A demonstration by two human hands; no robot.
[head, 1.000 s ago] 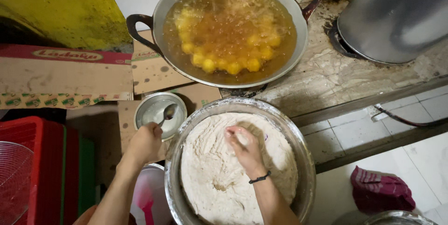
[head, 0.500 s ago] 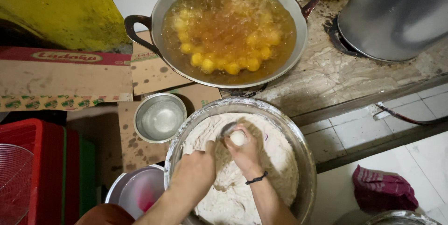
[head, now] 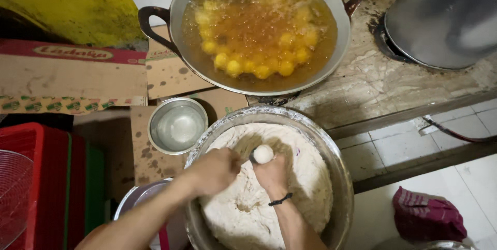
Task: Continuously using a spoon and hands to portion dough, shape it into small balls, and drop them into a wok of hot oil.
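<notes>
A large metal bowl full of pale dough sits just below me. My right hand is closed over the dough and squeezes a small white dough ball out of the top of its fist. A dark band circles that wrist. My left hand sits beside it on the left, fingers curled by the ball, holding what looks like a spoon, mostly hidden. Beyond the bowl, a wide two-handled wok holds bubbling oil with several yellow balls frying in it.
A small steel bowl of water stands left of the dough bowl on stained cardboard. A red crate and wire strainer lie far left, a big metal pot upper right, a maroon cloth on the tiled floor.
My left hand came from the small water bowl over to the dough bowl and now meets my right hand, which has pushed a dough ball up out of its fist.
</notes>
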